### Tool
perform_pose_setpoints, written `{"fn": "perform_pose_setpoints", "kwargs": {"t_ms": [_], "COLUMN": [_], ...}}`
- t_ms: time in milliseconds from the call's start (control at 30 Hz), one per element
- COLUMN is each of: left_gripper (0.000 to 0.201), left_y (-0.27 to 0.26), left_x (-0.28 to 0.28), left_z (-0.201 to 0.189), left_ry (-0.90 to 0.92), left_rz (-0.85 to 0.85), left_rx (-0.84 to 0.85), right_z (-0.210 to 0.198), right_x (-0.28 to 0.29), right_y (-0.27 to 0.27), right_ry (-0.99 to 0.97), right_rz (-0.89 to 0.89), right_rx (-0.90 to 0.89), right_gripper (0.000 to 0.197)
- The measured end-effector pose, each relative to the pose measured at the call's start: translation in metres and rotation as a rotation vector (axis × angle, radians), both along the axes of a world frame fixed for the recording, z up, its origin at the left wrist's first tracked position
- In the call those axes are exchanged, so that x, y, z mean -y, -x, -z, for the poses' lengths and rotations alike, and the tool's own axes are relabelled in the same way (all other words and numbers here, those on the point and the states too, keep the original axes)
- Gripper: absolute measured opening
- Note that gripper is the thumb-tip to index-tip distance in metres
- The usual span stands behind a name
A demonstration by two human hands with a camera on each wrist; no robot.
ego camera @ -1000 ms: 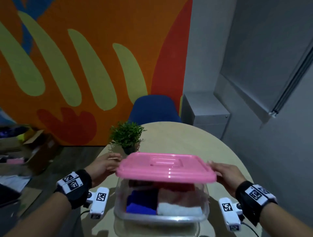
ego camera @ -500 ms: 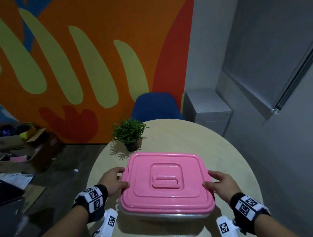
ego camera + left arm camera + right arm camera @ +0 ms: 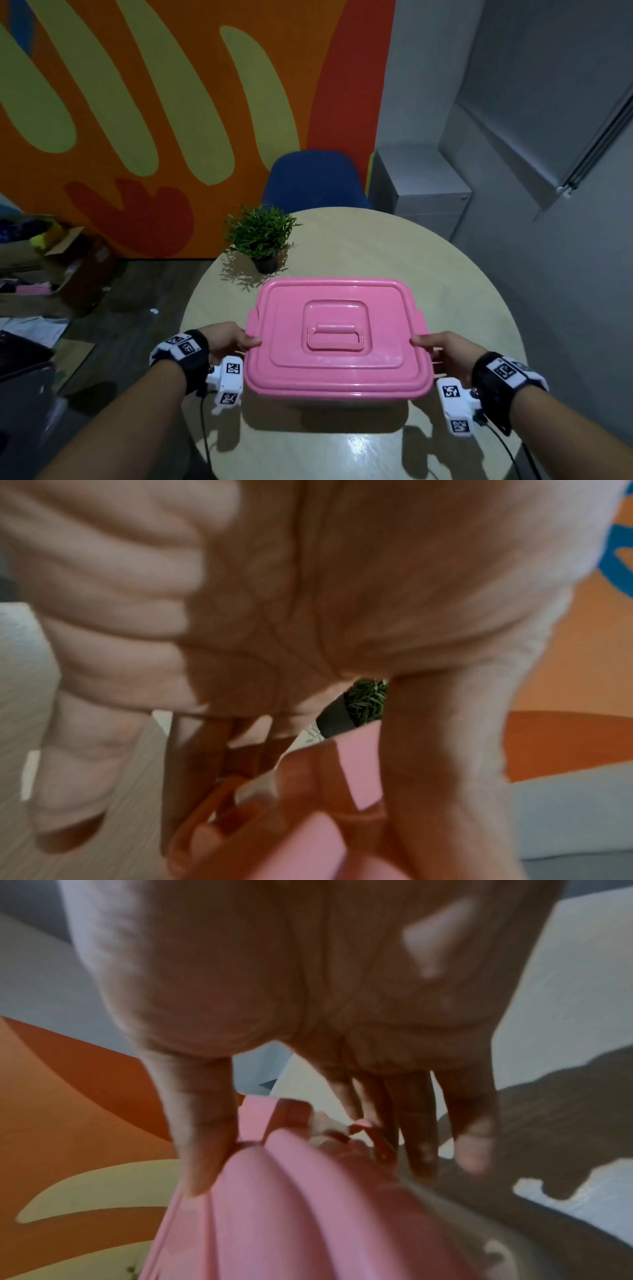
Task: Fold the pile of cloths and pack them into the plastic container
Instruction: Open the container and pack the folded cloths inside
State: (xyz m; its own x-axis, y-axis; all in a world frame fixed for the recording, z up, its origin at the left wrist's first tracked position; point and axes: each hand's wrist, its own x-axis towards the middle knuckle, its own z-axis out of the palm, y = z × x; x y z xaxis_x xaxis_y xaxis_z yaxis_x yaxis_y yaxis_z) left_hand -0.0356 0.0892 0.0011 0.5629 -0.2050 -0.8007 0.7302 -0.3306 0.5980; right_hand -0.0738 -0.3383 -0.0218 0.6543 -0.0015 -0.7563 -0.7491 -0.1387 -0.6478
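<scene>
The pink lid (image 3: 337, 337) is sitting flat on top of the plastic container (image 3: 325, 401), and the container is standing on the round desk (image 3: 394, 260), close to the person. The lid is lying between the two hands, with its long side running from left to right. The left hand (image 3: 227, 344) is at the left short end and the right hand (image 3: 445, 351) is at the right short end, so both are just as near to it.

The left hand is pinching the lid's left edge, with the thumb (image 3: 441, 750) on top and the fingers (image 3: 192, 767) curled under the rim. The right hand is doing the same on the right edge, with its thumb (image 3: 202, 1123) pressing on top and its fingers (image 3: 418, 1123) going down the side.

The lid is looking smooth and shiny, with round corners, a raised border and a flat handle (image 3: 335, 337) in the middle. It is hiding the cloths, so none of them are showing. Only a thin strip of the clear container is peeking out under the lid's front edge.

It looks like the lid is being pushed shut, and the next push should probably go straight down on both ends together.

A small green plant (image 3: 260, 233) is standing on the desk behind the container, not touching it.
</scene>
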Motion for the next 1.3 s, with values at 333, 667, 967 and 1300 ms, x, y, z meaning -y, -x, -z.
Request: {"fn": "perform_pose_setpoints", "kwargs": {"t_ms": [333, 667, 967, 1300], "left_gripper": [0.022, 0.033, 0.037, 0.072], "left_y": [-0.013, -0.005, -0.019, -0.016], "left_x": [0.013, 0.063, 0.046, 0.065], "left_z": [-0.003, -0.022, -0.02, -0.014], "left_ry": [-0.458, -1.085, -0.654, -0.874], "left_rz": [0.1, 0.539, 0.265, 0.736], "left_rx": [0.227, 0.483, 0.693, 0.867], "right_z": [-0.02, -0.039, -0.044, -0.028], "right_x": [-0.001, -0.029, -0.026, -0.026], "right_y": [-0.023, -0.024, -0.026, -0.012], "right_ry": [0.264, 0.791, 0.883, 1.094], "right_rz": [-0.171, -0.419, -0.402, -0.858], "right_rx": [0.056, 0.167, 0.393, 0.703], "right_gripper": [0.032, 0.019, 0.026, 0.076]}}
